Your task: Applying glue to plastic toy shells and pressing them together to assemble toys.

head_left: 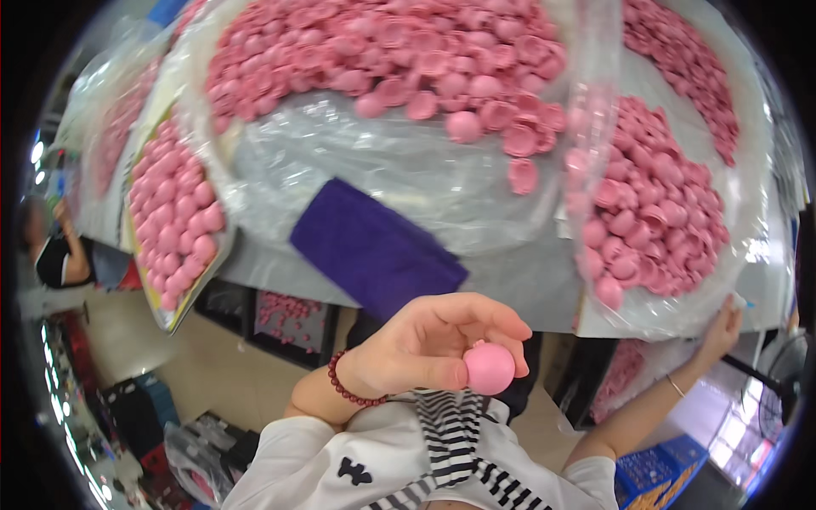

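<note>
In front of my chest, my left hand [421, 344] pinches a smooth pink plastic ball [490, 369] between thumb and fingers. A small raised bit shows on top of the ball. Far to the right, my right hand [725, 327] is at the table edge beside a clear plastic bag of pink pieces [659, 212]. Its fingers are closed together around something small and whitish, too small to make out. Beyond my left hand lies a folded purple cloth [374, 246]. A large heap of pink half shells and balls [399, 55] covers the far part of the table.
Clear plastic sheeting [340, 161] spreads over the grey table. At the left stands a tray of pink balls [174, 212]. Below the table edge is a black crate with small pink pieces [289, 323]. A blue box [659, 472] sits low right; another person [64, 255] is far left.
</note>
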Tool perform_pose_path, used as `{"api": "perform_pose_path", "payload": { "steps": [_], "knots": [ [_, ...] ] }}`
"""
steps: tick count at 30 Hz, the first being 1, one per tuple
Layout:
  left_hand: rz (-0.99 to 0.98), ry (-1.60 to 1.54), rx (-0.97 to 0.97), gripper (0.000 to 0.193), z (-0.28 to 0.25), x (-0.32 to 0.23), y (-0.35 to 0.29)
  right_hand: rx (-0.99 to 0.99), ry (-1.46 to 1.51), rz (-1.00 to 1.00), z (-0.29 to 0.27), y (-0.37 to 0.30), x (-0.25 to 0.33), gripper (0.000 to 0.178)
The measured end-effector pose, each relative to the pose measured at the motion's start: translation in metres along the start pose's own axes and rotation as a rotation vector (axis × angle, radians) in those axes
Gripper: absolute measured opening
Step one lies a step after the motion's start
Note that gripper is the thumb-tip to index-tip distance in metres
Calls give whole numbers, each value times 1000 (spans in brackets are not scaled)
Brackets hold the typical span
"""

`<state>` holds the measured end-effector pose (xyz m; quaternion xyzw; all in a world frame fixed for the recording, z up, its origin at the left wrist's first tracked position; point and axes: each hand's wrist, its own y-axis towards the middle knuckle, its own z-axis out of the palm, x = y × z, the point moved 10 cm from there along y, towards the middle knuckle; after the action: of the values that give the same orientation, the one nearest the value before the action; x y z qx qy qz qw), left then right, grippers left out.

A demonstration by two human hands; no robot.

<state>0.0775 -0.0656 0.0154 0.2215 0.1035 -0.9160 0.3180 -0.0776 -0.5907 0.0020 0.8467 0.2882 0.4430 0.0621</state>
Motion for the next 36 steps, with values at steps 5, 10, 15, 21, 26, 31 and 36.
{"api": "perform_pose_path", "payload": {
  "steps": [5, 10, 15, 21, 26, 31, 36],
  "knots": [
    [525, 981, -271, 36, -23, -127, -60, -115, -21, -90, -18, -6, 40, 32],
    [779, 2218, -1348, 27, -41, -272, -158, -199, 401, -127, -6, -79, 134, 39],
    [840, 2191, -1317, 25, -34, -305, -152, -215, 670, -87, 8, -127, 180, 41],
    [604, 2317, -564, 24, -14, -248, 7, 145, 1164, -12, 59, -171, 217, 56],
    [469, 2606, -512, 20, -45, -253, 53, 123, 1111, -37, 74, -199, 238, 57],
    [705, 2100, -508, 15, 5, -243, 25, 287, 1170, -70, 74, -214, 227, 56],
    [326, 1015, -15, 12, 34, -94, 20, 429, 1252, 199, 104, -242, 239, 57]
  ]
}}
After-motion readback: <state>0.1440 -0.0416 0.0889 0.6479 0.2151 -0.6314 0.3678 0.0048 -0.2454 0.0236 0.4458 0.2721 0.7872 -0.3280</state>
